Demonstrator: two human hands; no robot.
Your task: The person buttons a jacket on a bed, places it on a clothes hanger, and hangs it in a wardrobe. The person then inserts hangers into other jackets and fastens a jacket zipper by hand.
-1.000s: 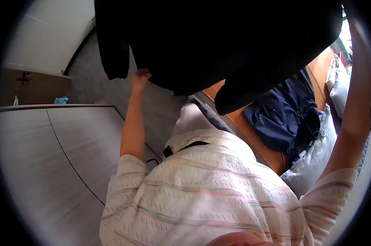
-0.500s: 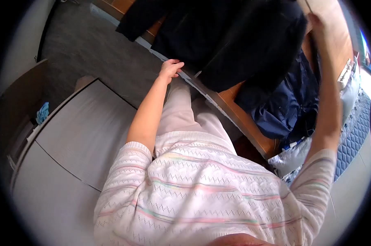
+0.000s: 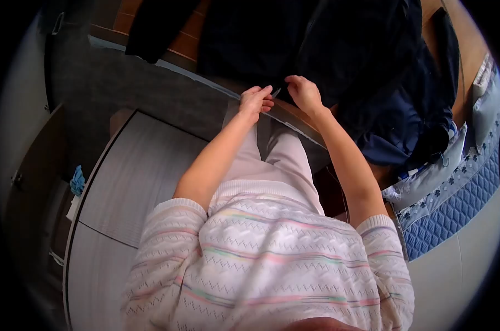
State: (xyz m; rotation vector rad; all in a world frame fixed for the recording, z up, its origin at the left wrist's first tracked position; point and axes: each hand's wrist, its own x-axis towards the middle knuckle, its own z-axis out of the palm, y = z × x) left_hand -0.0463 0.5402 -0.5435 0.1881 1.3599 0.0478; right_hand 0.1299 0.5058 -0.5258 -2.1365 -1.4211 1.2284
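Note:
A black garment [image 3: 250, 38] with long sleeves, which looks like a jacket, lies spread over the wooden surface. My left hand [image 3: 254, 101] is at its near edge, with fingers curled and thumb close to them. Close by on the right, my right hand [image 3: 305, 95] is closed in a pinch at the same edge. A small, thin pale sliver [image 3: 276, 92] shows between the two hands; its kind is not clear. Whatever the fingertips hold is too small or dark to make out.
Shiny navy cloth [image 3: 390, 132] lies to the right on the wooden surface [image 3: 183, 44]. Beyond it are a pale cushion [image 3: 435, 171] and a blue quilted mat [image 3: 448, 212]. A grey cabinet top [image 3: 134, 182] stands at my left, with a light blue cloth [image 3: 77, 180] beyond.
My right hand has come down from the far upper right to beside my left hand. The left hand has shifted slightly right in view, and the view itself has turned a little.

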